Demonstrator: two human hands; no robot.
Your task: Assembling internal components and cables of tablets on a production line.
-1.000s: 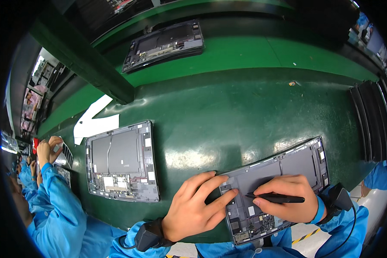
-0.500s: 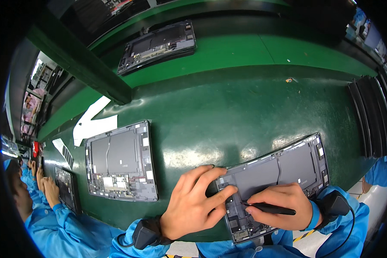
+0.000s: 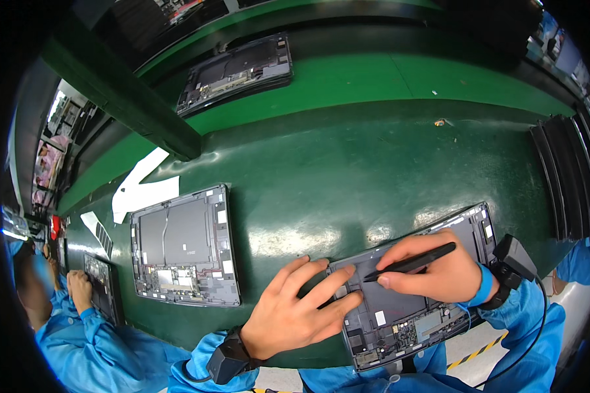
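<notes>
An opened tablet-like device [image 3: 403, 302] lies at a slant in front of me, its dark inner panel and circuit board exposed. My left hand [image 3: 295, 314] is open, fingers spread, with its fingertips resting on the device's left edge. A slim black pen-shaped tool [image 3: 416, 262] is pinched in my right hand [image 3: 442, 278], which is closed on it. Its pointed tip reaches the inner left part of the device, close to my left fingertips. I cannot tell whether the tip touches. My right hand hides part of the panel.
A second opened device [image 3: 183, 245] lies to the left on the green table [image 3: 334, 170]. Behind it are white sheets [image 3: 147, 191] and a post [image 3: 131, 98]. Another device [image 3: 236, 72] rests on the rear ledge. Dark panels [image 3: 567, 177] stand right; a co-worker's hand [image 3: 80, 288] is at far left.
My right hand and the black tool have moved up, away from me, uncovering the circuit board. My left hand has shifted slightly along the device's left edge.
</notes>
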